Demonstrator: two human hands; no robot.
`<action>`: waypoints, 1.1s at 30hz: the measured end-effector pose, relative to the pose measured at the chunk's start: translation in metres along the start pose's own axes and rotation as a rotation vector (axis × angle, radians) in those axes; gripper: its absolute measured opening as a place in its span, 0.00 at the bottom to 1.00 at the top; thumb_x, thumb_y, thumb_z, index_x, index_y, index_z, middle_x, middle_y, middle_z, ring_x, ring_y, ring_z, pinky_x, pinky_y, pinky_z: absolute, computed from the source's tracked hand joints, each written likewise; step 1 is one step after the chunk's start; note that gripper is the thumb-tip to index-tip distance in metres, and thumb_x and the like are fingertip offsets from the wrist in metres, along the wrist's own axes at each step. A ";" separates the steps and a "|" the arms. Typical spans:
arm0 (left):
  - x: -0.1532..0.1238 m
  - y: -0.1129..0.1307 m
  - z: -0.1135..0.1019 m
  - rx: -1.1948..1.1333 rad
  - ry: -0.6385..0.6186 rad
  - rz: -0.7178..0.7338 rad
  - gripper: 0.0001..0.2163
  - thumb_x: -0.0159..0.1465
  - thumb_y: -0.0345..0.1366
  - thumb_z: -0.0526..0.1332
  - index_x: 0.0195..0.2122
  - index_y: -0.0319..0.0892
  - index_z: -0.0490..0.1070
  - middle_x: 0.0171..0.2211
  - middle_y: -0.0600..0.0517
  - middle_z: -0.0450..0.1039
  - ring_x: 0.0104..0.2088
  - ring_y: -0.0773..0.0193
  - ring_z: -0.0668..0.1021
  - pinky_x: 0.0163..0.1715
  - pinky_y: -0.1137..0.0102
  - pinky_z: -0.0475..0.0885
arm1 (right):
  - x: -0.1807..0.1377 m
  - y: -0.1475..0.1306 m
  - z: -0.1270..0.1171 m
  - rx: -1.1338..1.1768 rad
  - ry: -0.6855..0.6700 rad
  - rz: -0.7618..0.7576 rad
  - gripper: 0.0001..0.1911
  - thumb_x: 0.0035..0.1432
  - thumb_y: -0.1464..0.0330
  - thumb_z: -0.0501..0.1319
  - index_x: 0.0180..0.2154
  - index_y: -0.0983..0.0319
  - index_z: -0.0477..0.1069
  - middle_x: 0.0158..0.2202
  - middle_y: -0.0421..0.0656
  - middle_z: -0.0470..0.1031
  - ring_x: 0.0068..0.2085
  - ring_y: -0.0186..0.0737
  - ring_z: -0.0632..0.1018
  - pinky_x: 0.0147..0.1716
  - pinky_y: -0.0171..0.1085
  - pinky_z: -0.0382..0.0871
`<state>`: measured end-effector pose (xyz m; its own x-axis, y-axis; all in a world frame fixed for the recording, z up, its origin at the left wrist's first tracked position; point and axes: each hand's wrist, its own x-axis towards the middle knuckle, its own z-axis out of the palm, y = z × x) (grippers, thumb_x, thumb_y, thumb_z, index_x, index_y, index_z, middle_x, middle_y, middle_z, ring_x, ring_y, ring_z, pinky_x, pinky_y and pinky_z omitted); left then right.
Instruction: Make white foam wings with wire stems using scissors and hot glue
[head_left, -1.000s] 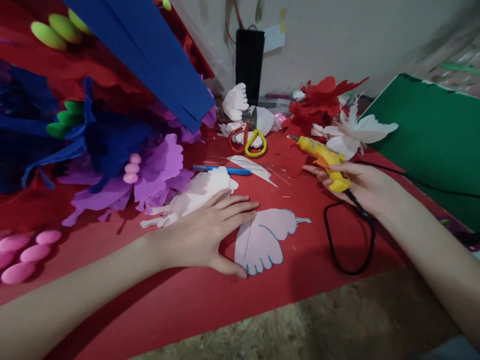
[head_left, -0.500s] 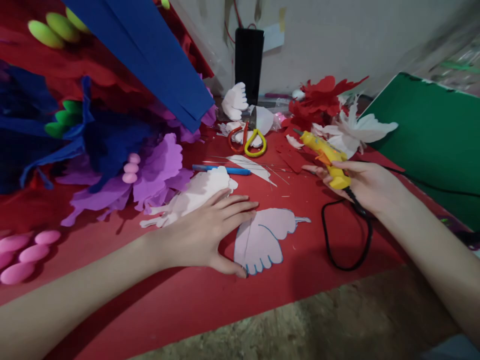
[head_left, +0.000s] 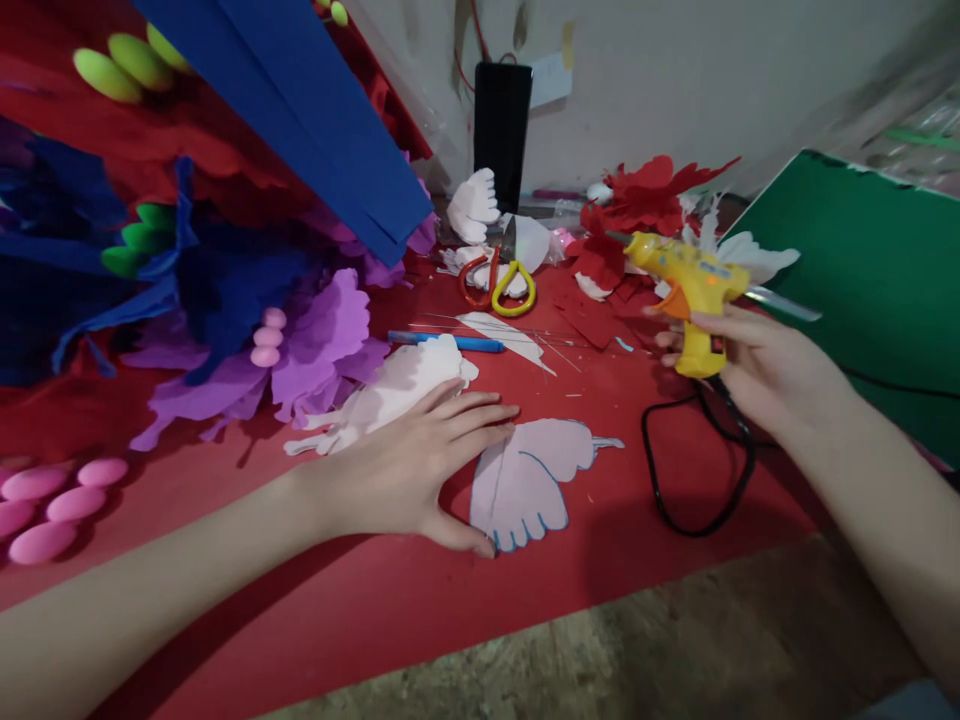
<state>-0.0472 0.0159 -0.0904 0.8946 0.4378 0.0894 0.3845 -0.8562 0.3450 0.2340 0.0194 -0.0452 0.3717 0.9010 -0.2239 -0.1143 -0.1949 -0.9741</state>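
My left hand (head_left: 427,455) lies flat on the red sheet with its fingers spread. Its thumb and fingertips touch the edge of a pale paper butterfly wing (head_left: 525,480) outlined in blue. Partly under that hand is a stack of white wing cutouts (head_left: 397,385). On the right, my right hand (head_left: 772,365) holds a yellow glue gun (head_left: 694,290) by its handle, raised above the table, the nozzle pointing left. A black cord (head_left: 652,470) loops down from the handle. Beyond my left hand lies a blue pen (head_left: 450,342).
Scissors (head_left: 499,285) with red and yellow handles lie among white scraps. A black phone (head_left: 502,135) leans on the wall. Purple paper butterflies (head_left: 322,340) and blue strips (head_left: 300,120) crowd the left. A green board (head_left: 855,250) stands at the right, beside red paper pieces (head_left: 652,195).
My right hand has moved right and slightly up with the glue gun, which has turned so its nozzle and handle show side-on. My left hand stays on the paper.
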 end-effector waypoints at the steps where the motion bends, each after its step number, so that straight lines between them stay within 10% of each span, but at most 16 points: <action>1: 0.000 0.000 0.000 -0.004 0.003 0.002 0.37 0.52 0.58 0.59 0.54 0.34 0.63 0.58 0.37 0.61 0.59 0.45 0.63 0.60 0.46 0.49 | -0.002 0.000 -0.002 -0.039 -0.003 -0.037 0.09 0.47 0.77 0.58 0.32 0.61 0.69 0.29 0.40 0.73 0.27 0.30 0.73 0.24 0.27 0.72; 11: 0.000 0.000 0.001 -0.016 0.006 0.010 0.37 0.52 0.57 0.60 0.54 0.33 0.63 0.59 0.37 0.60 0.59 0.46 0.63 0.61 0.47 0.48 | -0.020 0.006 -0.015 -0.851 -0.088 -0.533 0.24 0.47 0.50 0.57 0.42 0.56 0.65 0.39 0.44 0.72 0.38 0.41 0.74 0.35 0.40 0.69; 15: 0.000 -0.001 -0.001 -0.012 -0.003 0.012 0.37 0.53 0.57 0.60 0.55 0.33 0.62 0.59 0.37 0.59 0.60 0.47 0.62 0.61 0.49 0.48 | -0.028 0.013 -0.013 -0.991 -0.103 -0.463 0.32 0.46 0.43 0.51 0.44 0.59 0.65 0.26 0.43 0.70 0.27 0.41 0.71 0.31 0.44 0.68; 21: -0.001 0.000 -0.001 -0.021 -0.004 0.011 0.36 0.54 0.56 0.60 0.56 0.32 0.61 0.60 0.36 0.58 0.60 0.47 0.61 0.61 0.48 0.47 | -0.043 0.027 -0.009 -1.044 -0.102 -0.446 0.38 0.35 0.34 0.52 0.37 0.55 0.68 0.32 0.45 0.75 0.30 0.45 0.74 0.26 0.42 0.69; 27: -0.001 -0.001 0.001 -0.028 0.001 0.025 0.34 0.55 0.55 0.59 0.55 0.33 0.62 0.60 0.37 0.57 0.61 0.48 0.60 0.61 0.49 0.47 | -0.059 0.038 -0.003 -1.292 -0.036 -0.798 0.30 0.40 0.36 0.52 0.27 0.56 0.59 0.17 0.37 0.62 0.14 0.33 0.57 0.13 0.37 0.55; 33: -0.001 -0.002 0.002 -0.021 0.008 0.039 0.33 0.55 0.55 0.60 0.55 0.34 0.62 0.60 0.38 0.57 0.61 0.48 0.59 0.61 0.50 0.47 | -0.063 0.043 0.000 -1.438 -0.068 -0.940 0.23 0.50 0.43 0.48 0.30 0.56 0.57 0.18 0.39 0.62 0.18 0.40 0.66 0.15 0.38 0.52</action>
<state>-0.0485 0.0161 -0.0932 0.9069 0.4067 0.1101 0.3449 -0.8667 0.3605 0.2054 -0.0457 -0.0732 -0.2187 0.9068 0.3604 0.9710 0.2390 -0.0120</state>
